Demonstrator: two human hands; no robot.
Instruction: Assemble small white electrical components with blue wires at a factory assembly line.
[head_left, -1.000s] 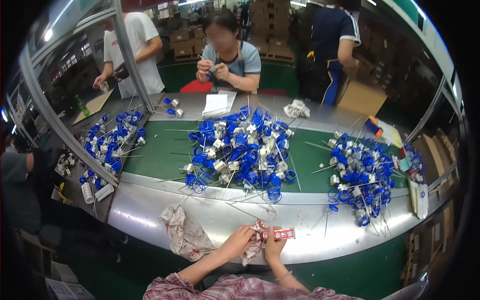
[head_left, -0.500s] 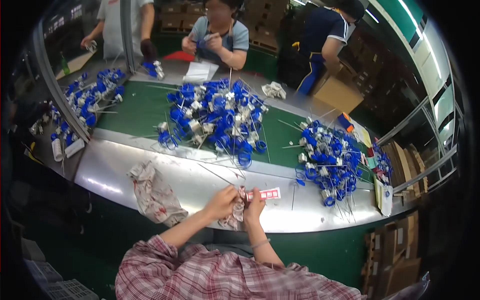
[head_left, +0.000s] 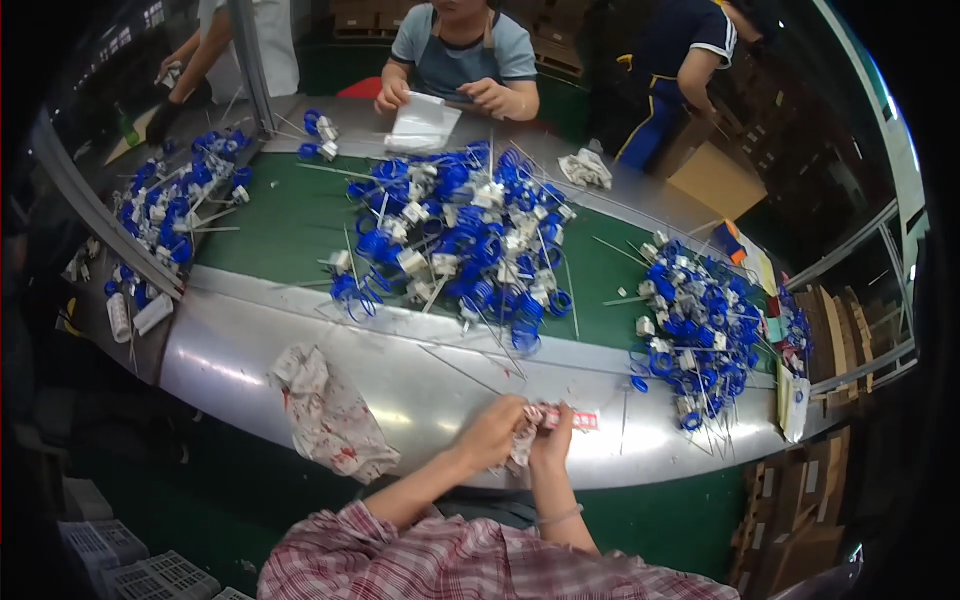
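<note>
My left hand (head_left: 493, 434) is closed on a crumpled, red-stained rag (head_left: 523, 442) at the near edge of the metal table. Close beside it, my right hand (head_left: 551, 446) grips a flat red-and-white printed strip (head_left: 580, 420), whose end sticks out to the right past the fingers. The rag bunches between both hands, against the strip's left part. What lies under the fingers is hidden. A larger red-stained rag (head_left: 330, 415) lies crumpled to the left, hanging over the table's front edge.
Heaps of blue coiled cables with white connectors (head_left: 470, 235) cover the green belt (head_left: 270, 235), with another heap (head_left: 700, 325) at right. Across the belt, a person (head_left: 465, 65) handles a white packet (head_left: 420, 125). Another person stands by a cardboard box (head_left: 715, 185). A metal post (head_left: 110, 215) rises at left.
The view has shifted, so the scene sits farther right. Less of the strip shows beyond my right hand. The person opposite has lowered their hands, one now on the white packet.
</note>
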